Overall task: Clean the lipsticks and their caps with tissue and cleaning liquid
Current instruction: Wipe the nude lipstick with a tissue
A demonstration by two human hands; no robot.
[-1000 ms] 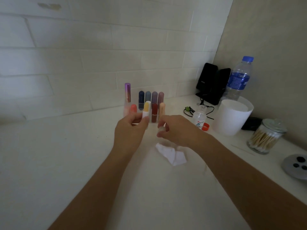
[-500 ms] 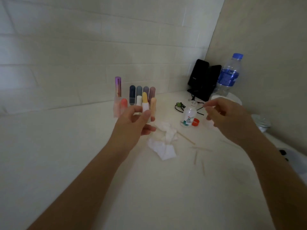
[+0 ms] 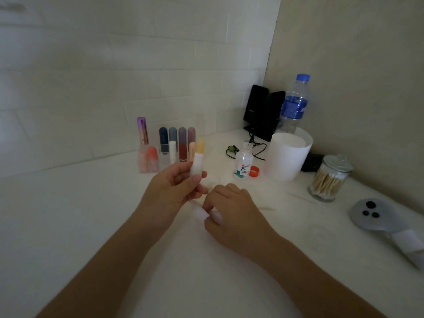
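half a second ago the right hand [image 3: 231, 214] was raised out to the right near the small bottle; now it has dropped low, just below and right of the left hand [image 3: 174, 191], and its fingers are curled tight around crumpled white tissue [image 3: 207, 214], which shows only as pale bits between them. the tissue that lay loose on the white counter [image 3: 91, 226] earlier is no longer seen lying there. the left hand still pinches the white-barrelled lipstick with the pale yellow tip [image 3: 197, 158] upright between thumb and fingers, slightly tilted, cap off.

just beyond the left hand, a clear plastic organizer [image 3: 146, 164] holds a row of upright lipsticks and caps in blue, grey, purple, red, peach and white, with a taller purple tube at its left end. beyond the right hand stands a small clear bottle of cleaning liquid [image 3: 243, 162], uncapped, its red cap [image 3: 254, 171] lying just beside it. further right, a white round cup [image 3: 286, 157], a blue-capped water bottle [image 3: 294, 104] behind it, and a lidded glass jar [image 3: 329, 180] packed with wooden-stemmed cotton swabs.
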